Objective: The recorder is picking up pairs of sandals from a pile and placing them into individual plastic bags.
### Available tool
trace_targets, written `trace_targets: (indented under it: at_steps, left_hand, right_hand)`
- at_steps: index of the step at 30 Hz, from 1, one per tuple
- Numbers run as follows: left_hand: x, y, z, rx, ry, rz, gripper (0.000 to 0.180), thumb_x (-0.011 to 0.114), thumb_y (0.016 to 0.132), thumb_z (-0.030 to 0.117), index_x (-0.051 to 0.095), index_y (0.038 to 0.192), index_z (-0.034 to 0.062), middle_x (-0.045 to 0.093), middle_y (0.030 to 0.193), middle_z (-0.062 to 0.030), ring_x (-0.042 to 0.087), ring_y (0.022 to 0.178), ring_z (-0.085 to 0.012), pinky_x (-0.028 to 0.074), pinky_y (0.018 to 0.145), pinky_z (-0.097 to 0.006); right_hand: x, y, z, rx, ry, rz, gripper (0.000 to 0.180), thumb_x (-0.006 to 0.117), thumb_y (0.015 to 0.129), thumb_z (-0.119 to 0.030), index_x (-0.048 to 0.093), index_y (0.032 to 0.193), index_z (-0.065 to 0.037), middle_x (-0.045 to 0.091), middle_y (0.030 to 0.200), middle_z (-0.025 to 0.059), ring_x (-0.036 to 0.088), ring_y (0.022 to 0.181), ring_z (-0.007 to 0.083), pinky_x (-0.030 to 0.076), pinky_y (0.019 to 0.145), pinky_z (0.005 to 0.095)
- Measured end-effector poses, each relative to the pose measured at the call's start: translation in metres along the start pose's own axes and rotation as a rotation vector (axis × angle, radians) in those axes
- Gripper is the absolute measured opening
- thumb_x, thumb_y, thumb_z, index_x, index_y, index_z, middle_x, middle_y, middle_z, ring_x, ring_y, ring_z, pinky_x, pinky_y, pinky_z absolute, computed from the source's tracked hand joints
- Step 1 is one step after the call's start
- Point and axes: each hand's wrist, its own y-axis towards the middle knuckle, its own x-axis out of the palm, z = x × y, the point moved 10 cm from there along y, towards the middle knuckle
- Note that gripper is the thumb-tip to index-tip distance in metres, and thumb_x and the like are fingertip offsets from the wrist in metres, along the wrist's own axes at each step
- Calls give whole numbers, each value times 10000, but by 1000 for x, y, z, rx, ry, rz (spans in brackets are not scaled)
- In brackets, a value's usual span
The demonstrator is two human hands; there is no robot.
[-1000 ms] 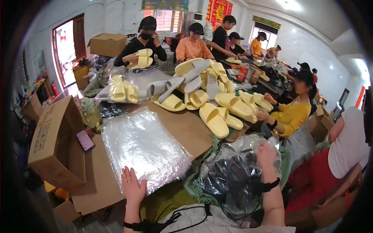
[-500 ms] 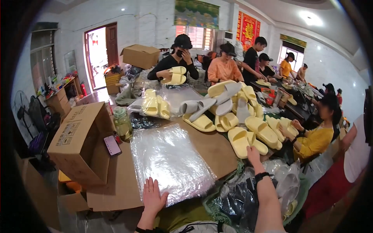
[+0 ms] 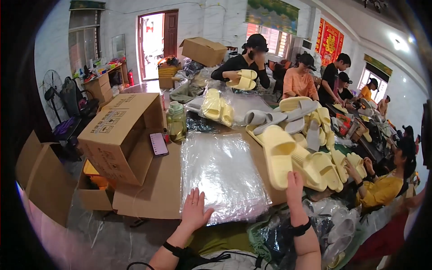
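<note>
My left hand [image 3: 196, 210] lies flat, fingers stretched out, on the near left part of a stack of clear plastic bags [image 3: 220, 166]. Pinched at its near end by my right hand [image 3: 294, 191] is a pale yellow slipper [image 3: 278, 158], tilted up above the table to the right of the bags. Just beyond it rises a heap of yellow and grey slippers; a grey slipper [image 3: 265, 120] lies on its left side. More yellow slippers [image 3: 328, 171] sit in a row at the right edge, partly behind the held one.
An open cardboard box [image 3: 121, 135], a phone [image 3: 159, 144] and a jar [image 3: 176, 121] stand left of the bags. Bagged slippers [image 3: 217, 107] lie at the back. Below my right arm is a sack of wrapped slippers [image 3: 339, 225]. Co-workers sit across and at right.
My right hand has raised the yellow slipper off the pile's near edge, bringing it closer to the bags. The left hand stays flat on the stack. The whole view has swung left.
</note>
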Motion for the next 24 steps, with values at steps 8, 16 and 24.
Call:
trace_targets:
  at_steps: [8, 16, 24]
  left_hand:
    - [-8, -2, 5, 32, 9, 73, 786, 597, 933, 503, 393, 1482, -22, 341, 1551, -298, 280, 1466, -450, 221, 1205, -532]
    - [-2, -1, 0, 12, 35, 42, 820, 599, 928, 499, 358, 1495, -43, 322, 1560, -298, 277, 1468, -447, 221, 1206, -528]
    - [-6, 2, 5, 27, -35, -8, 755, 596, 924, 518, 458, 1418, -36, 424, 1478, -274, 336, 1410, -458, 248, 1194, -525]
  right_hand:
    - [131, -74, -15, -21, -272, -588, 295, 588, 1001, -258, 636, 1158, -14, 684, 879, 101, 633, 765, 187, 502, 728, 316]
    - [151, -77, -3, -371, -685, -628, 283, 636, 922, -295, 728, 1101, -96, 669, 921, 146, 624, 891, 366, 526, 805, 459]
    - [201, -64, 6, -557, -1036, -798, 521, 725, 802, -386, 659, 1192, -48, 604, 1044, 171, 556, 1057, 350, 518, 885, 462]
